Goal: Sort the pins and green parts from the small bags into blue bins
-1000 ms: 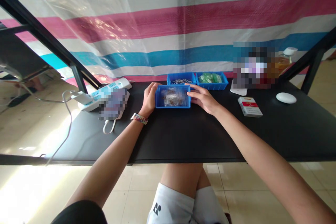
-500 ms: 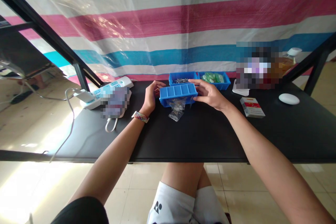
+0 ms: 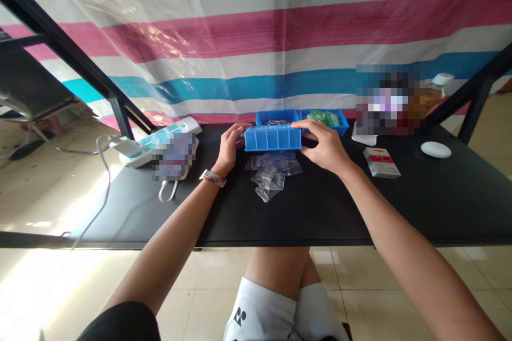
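Observation:
Between my two hands is a blue plastic bin (image 3: pixel 272 139), its ribbed side facing me. My left hand (image 3: pixel 229 150) is closed on the bin's left end, and my right hand (image 3: pixel 326 146) grips the right end with thumb below and fingers on top. Several small clear plastic bags (image 3: pixel 271 175) lie on the black table just in front of the bin; their contents are too small to make out. Directly behind stands a second blue bin (image 3: pixel 262 116) with metal screws or nails in it. Beside that, a third blue bin (image 3: pixel 342 122) holds green packets (image 3: pixel 323 117).
On the left of the black table (image 3: pixel 320 208) are a power strip (image 3: pixel 172 133) with a plugged-in charger and a blurred phone-like device (image 3: pixel 176 155). To the right lie a red-and-white cigarette pack (image 3: pixel 381 163), a white oval object (image 3: pixel 436 149) and a bottle (image 3: pixel 439 90).
The held bin has tilted so that more of its ribbed side faces me. More clear bags have come out onto the table in front of it. Both hands keep their hold.

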A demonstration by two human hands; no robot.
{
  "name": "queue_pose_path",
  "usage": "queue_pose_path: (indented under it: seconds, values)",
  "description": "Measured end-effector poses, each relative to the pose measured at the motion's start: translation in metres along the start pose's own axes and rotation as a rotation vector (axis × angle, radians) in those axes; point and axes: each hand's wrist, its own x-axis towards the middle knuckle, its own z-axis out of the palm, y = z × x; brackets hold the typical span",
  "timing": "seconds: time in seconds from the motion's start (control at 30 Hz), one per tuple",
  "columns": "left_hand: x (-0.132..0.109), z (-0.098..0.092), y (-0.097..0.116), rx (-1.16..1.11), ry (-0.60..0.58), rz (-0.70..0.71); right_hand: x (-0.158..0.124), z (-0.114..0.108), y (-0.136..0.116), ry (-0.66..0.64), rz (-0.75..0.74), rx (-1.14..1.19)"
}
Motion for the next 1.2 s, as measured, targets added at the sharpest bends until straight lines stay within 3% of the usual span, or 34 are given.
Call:
queue_pose_path:
  seconds: [0.17, 0.4, 0.6, 0.73, 0.83, 0.97, 1.07, 1.13, 1.2]
  values:
    - [0.000, 0.002, 0.005, -0.029, -0.002, 0.075, 0.004, 0.006, 0.010, 0.160, 0.075, 0.174]
    - [-0.004, 0.007, 0.014, -0.063, -0.079, 0.052, 0.008, 0.018, 0.026, 0.179, 0.340, 0.448]
    - [0.005, 0.004, 0.010, -0.236, 0.153, -0.022, 0.006, 0.027, 0.024, 0.107, 0.380, 0.607]
    - [0.017, -0.011, 0.004, -0.280, 0.451, -0.085, 0.007, 0.024, 0.032, 0.226, 0.388, 0.526]
    - [0.023, -0.021, -0.002, -0.282, 0.579, -0.103, 0.009, 0.019, 0.037, 0.287, 0.377, 0.425]
    - [0.024, -0.022, -0.006, -0.261, 0.703, -0.141, 0.012, -0.005, 0.033, 0.401, 0.185, 0.096]
    - [0.023, -0.020, -0.008, -0.251, 0.725, -0.160, 0.009, -0.046, 0.037, 0.709, 0.051, -0.315]
    - [0.024, -0.021, -0.008, -0.233, 0.725, -0.165, 0.003, -0.080, 0.048, 0.961, 0.070, -0.494]
    - [0.026, -0.023, -0.009, -0.209, 0.723, -0.180, -0.007, -0.113, 0.065, 1.038, 0.138, -0.563]
